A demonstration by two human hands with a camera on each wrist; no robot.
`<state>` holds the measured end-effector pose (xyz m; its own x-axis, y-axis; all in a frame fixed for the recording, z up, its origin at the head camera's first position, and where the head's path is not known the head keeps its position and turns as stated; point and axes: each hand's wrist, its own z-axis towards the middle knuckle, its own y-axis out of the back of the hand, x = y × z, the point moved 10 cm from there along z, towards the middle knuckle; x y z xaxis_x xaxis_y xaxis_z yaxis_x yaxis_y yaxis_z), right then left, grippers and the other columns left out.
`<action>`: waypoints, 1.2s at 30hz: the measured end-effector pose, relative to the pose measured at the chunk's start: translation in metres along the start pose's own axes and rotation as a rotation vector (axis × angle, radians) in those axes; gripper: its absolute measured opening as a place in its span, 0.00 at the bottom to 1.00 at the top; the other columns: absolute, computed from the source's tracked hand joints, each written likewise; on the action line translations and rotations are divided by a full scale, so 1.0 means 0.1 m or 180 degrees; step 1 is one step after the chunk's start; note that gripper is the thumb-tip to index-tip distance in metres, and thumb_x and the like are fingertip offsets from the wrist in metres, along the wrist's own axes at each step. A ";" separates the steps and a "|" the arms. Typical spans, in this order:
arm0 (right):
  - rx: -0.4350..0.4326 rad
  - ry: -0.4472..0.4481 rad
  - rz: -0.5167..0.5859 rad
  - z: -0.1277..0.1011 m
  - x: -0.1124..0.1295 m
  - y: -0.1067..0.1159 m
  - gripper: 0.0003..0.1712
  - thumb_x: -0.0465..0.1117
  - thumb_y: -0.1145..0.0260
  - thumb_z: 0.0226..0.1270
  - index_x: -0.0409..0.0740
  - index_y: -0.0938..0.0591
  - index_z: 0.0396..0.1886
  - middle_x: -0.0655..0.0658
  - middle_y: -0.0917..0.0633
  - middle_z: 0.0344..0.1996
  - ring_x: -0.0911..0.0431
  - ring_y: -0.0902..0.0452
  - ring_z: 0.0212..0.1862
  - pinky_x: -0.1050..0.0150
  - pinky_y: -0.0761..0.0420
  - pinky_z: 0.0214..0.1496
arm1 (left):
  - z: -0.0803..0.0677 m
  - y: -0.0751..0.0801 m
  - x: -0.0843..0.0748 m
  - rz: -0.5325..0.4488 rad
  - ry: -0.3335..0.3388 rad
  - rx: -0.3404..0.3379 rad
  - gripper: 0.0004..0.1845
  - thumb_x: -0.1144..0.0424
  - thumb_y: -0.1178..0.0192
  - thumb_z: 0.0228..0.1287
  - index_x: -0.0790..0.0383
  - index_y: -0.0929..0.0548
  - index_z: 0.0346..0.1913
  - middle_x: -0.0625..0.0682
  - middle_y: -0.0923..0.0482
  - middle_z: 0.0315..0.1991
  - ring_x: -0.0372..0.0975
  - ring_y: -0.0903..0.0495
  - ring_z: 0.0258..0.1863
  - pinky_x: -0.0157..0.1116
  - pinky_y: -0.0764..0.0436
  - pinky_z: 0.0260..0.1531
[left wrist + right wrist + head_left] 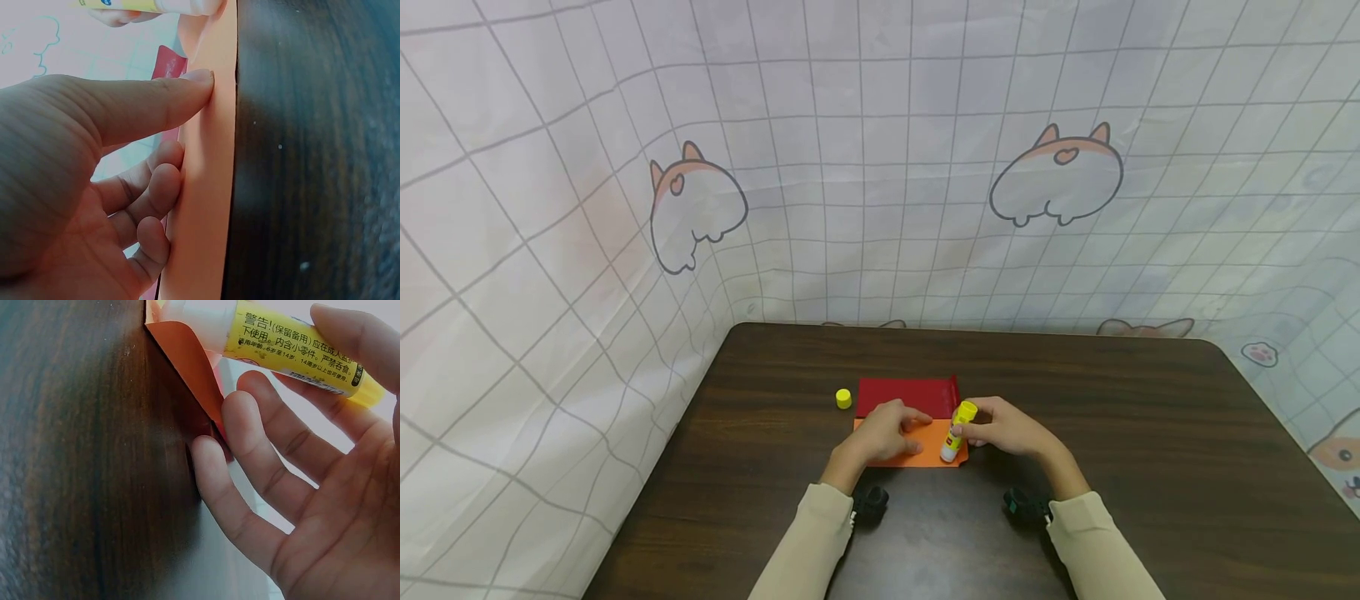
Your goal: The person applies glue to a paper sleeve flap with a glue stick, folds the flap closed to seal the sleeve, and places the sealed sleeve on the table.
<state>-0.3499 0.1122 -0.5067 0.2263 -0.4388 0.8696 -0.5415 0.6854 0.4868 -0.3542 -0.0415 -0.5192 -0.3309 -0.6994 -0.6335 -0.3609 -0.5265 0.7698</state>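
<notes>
Orange paper (925, 443) lies on the table (1150, 433), pressed flat by the left hand (887, 429) with straight fingers. The right hand (1003, 427) grips a glue stick (958, 429) on its right edge; the thin sheet could wrinkle if the pressing loosens.

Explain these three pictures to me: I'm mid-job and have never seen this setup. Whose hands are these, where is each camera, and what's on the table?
No machine here: a person works with two bare hands and wears three cameras. The wide picture comes from the head, looking down at a dark wooden table with a cartoon-printed sheet hung behind it. The other two come from the wrists, very close up. On the table lie an orange paper over a red paper, and a small yellow cap to their left. The left hand presses the orange paper flat. The right hand holds a yellow glue stick, its white end down at the orange paper's right edge; the wrist view shows the printed label.
</notes>
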 end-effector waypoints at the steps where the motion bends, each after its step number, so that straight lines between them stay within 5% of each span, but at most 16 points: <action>1: 0.0002 -0.0001 0.0002 0.00 0.00 0.00 0.14 0.49 0.33 0.73 0.42 0.19 0.44 0.42 0.16 0.35 0.43 0.21 0.36 0.60 0.16 0.41 | 0.00 0.00 0.00 -0.0004 0.0002 -0.0002 0.23 0.60 0.26 0.60 0.48 0.13 0.60 0.47 0.22 0.40 0.37 0.28 0.41 0.32 0.24 0.38; 16: -0.0001 -0.0018 0.0066 0.00 0.00 0.00 0.15 0.47 0.33 0.73 0.39 0.19 0.45 0.41 0.16 0.37 0.46 0.20 0.37 0.60 0.15 0.43 | 0.00 0.00 0.01 0.0047 0.0022 0.0004 0.23 0.59 0.26 0.61 0.47 0.13 0.60 0.46 0.23 0.41 0.37 0.28 0.42 0.32 0.24 0.40; 36: -0.0342 -0.0172 0.0129 -0.01 -0.03 0.09 0.20 0.50 0.33 0.73 0.39 0.20 0.53 0.37 0.15 0.44 0.50 0.18 0.39 0.55 0.11 0.44 | 0.00 0.00 -0.01 0.0076 -0.0011 -0.0012 0.23 0.59 0.25 0.59 0.48 0.13 0.59 0.46 0.22 0.39 0.36 0.28 0.40 0.31 0.24 0.38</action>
<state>-0.3550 0.1203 -0.5052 0.1605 -0.4381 0.8845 -0.4587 0.7603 0.4599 -0.3541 -0.0409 -0.5186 -0.3425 -0.7101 -0.6152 -0.3497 -0.5114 0.7850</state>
